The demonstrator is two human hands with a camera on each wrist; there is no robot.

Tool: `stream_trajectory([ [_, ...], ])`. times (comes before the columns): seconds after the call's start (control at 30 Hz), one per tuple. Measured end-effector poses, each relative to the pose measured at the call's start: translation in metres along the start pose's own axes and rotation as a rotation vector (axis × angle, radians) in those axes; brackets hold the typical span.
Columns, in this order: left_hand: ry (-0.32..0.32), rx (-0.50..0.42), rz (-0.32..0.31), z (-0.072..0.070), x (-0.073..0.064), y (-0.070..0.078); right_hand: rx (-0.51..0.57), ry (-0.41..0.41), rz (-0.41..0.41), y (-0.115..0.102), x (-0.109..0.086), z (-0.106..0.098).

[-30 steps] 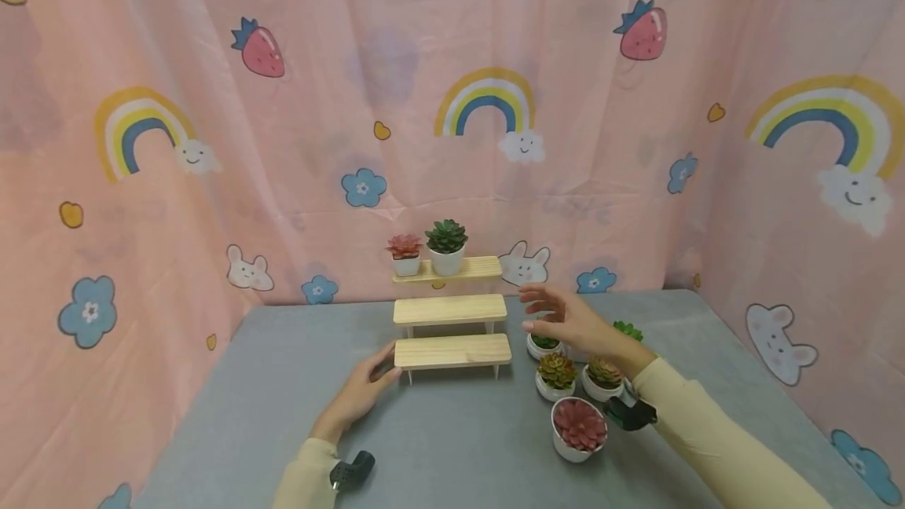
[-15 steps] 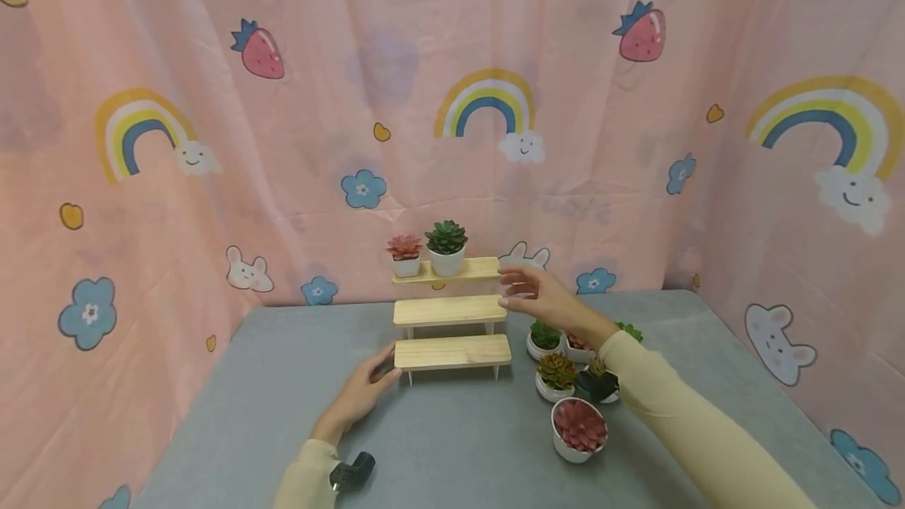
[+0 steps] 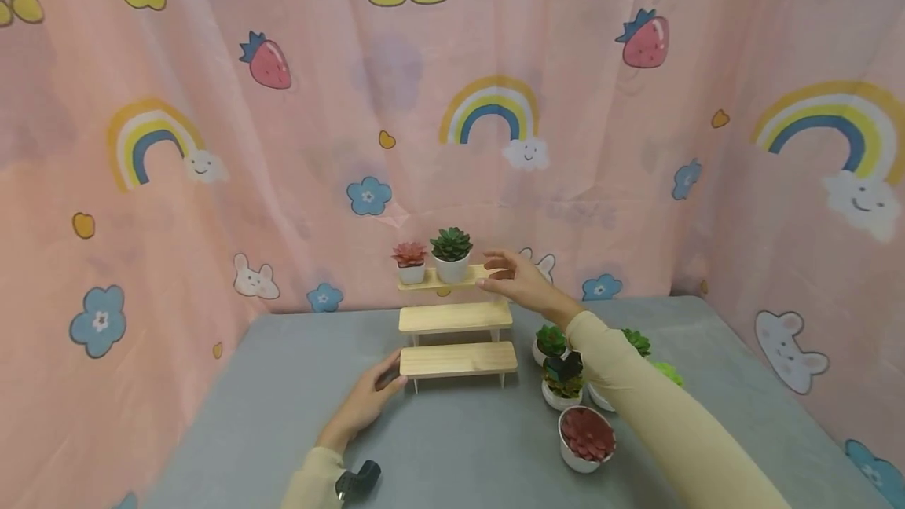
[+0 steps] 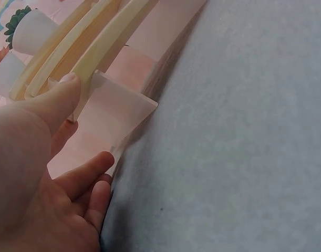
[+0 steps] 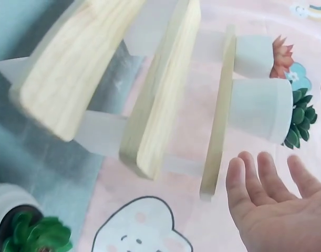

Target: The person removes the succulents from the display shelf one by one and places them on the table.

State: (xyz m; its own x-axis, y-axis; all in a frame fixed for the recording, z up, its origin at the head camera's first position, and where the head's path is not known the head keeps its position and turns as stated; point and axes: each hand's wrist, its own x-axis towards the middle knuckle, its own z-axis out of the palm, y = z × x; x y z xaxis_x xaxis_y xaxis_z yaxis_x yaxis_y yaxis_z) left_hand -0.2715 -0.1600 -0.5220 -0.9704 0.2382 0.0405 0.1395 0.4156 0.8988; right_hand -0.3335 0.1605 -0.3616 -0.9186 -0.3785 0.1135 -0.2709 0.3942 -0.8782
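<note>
A three-tier wooden display stand point(image 3: 458, 360) with pale translucent legs stands on the grey table. Its top shelf bears a pink succulent point(image 3: 410, 261) and a larger dark green succulent point(image 3: 452, 254), both in white pots. My left hand point(image 3: 364, 403) holds the left end of the lowest shelf; in the left wrist view the thumb point(image 4: 65, 92) lies on the wood, with the other fingers lower, beside the leg. Holding nothing, my right hand point(image 3: 526, 283) is at the right end of the top shelf, its relaxed fingers point(image 5: 268, 173) near the green succulent's pot in the right wrist view.
Several potted succulents cluster right of the stand, partly behind my right sleeve point(image 3: 657, 407): a dark red one point(image 3: 587, 437) in front, a brownish-green one point(image 3: 563, 383), and a green one point(image 3: 550, 342). A pink patterned curtain point(image 3: 318, 203) hangs behind the table point(image 3: 283, 383).
My right hand has moved left and up from above the potted succulents to the top shelf's right end. The left hand stays at the lowest shelf. The head view has shifted slightly.
</note>
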Motion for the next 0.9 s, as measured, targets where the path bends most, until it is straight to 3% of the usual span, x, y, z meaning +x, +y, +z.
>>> stream_trajectory([
  [0.4, 0.003, -0.003, 0.004, -0.002, 0.001, -0.001, 0.096, 0.081, 0.094, -0.01, 0.045, 0.025],
  [0.67, 0.01, 0.009, -0.001, 0.001, 0.003, -0.002, 0.176, 0.081, 0.089, -0.017, 0.058, 0.037],
  [0.9, 0.005, 0.007, 0.0, 0.002, 0.003, -0.003, 0.16, 0.129, 0.097, -0.022, 0.061, 0.045],
])
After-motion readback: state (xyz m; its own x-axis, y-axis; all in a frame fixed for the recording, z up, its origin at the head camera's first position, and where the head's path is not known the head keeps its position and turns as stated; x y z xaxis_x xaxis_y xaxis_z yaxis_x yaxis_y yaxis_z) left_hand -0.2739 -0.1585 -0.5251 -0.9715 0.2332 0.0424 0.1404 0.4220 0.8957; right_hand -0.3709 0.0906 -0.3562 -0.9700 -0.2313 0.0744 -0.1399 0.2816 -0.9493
